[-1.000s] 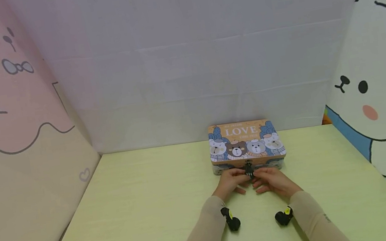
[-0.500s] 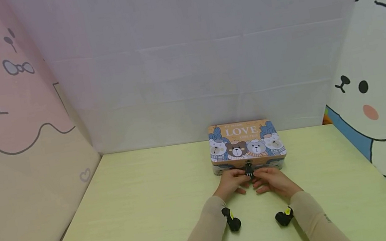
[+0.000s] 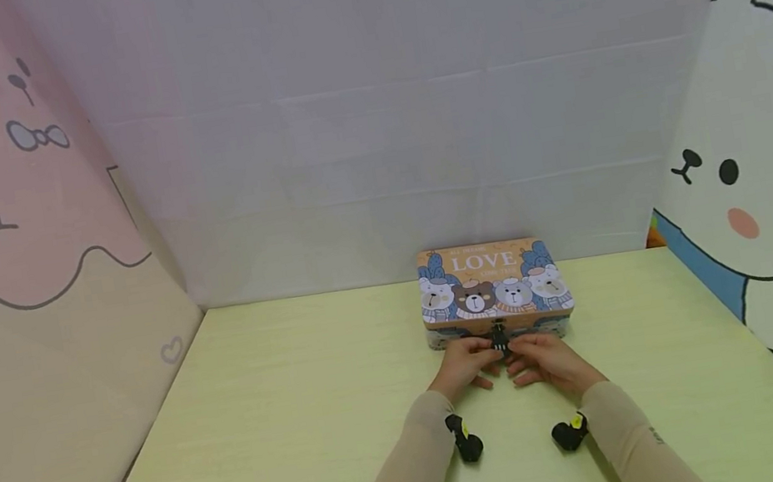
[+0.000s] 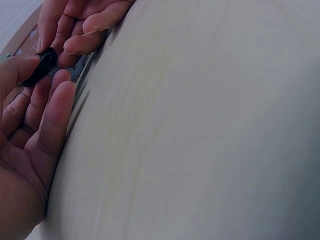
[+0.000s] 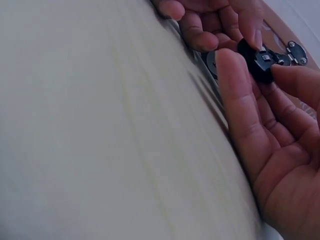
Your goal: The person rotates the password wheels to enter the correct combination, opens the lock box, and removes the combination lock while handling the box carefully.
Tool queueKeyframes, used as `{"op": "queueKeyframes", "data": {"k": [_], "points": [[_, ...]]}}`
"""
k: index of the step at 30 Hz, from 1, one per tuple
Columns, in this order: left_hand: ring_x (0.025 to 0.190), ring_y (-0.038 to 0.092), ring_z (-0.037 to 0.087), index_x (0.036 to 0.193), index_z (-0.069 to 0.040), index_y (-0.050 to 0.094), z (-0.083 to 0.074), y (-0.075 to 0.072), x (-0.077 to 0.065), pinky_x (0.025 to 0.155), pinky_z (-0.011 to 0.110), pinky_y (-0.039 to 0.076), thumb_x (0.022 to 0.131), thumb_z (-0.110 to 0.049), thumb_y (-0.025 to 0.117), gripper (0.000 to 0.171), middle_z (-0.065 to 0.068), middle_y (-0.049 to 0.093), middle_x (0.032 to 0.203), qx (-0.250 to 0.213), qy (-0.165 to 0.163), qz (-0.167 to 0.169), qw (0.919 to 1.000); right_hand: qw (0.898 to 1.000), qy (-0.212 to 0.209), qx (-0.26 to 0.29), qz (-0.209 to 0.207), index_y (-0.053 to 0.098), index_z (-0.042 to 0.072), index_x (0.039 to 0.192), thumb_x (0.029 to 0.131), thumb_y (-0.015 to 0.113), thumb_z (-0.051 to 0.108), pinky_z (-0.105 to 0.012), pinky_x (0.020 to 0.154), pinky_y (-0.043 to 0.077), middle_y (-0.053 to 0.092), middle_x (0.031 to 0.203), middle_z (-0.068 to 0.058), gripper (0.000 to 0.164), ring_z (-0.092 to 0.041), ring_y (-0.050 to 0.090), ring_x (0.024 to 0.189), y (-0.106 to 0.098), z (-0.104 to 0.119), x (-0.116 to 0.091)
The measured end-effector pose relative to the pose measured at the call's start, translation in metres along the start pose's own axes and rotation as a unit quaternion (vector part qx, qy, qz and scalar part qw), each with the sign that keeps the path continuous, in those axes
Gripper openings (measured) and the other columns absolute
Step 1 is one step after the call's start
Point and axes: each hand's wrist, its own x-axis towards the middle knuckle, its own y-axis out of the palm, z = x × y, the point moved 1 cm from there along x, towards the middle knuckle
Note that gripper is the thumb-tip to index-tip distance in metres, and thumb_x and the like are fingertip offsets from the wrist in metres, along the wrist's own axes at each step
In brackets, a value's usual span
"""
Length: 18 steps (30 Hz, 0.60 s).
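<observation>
A lidded box (image 3: 490,260) printed with bears and the word LOVE stands at the table's back, its lid down. From the metal hasp (image 5: 298,53) on its front hangs a small black combination padlock (image 5: 258,62), with number wheels visible in the right wrist view. My left hand (image 3: 463,367) pinches the padlock from the left between thumb and fingers. From the right, my right hand (image 3: 551,360) pinches it too, thumb at its edge. Fingers cover part of the padlock and the box's lower front.
The pale yellow table (image 3: 291,408) spreads around the box and forearms. A white sheet (image 3: 313,160) hangs behind it. Cartoon-printed panels (image 3: 734,186) flank both sides. Black wrist cameras (image 3: 468,445) stick out inward from both sleeves.
</observation>
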Motion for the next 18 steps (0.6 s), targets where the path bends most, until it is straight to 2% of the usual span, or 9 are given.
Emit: {"op": "queueKeyframes", "data": {"k": [18], "points": [[0.062,0.064,0.012,0.108,0.005,0.071,-0.0017,-0.0004,-0.0004,0.047,0.028,0.057,0.094,-0.010,0.069,0.021,0.009,0.070,0.073,0.008,-0.003,0.007,0.9999,1.000,-0.002,0.011,0.001,0.065,0.001,0.107,0.105,0.050,0.010,-0.032,0.070,0.062,0.067,0.091,-0.009,0.017,-0.015,0.069,0.076,-0.0004,0.0013,0.0003]]}}
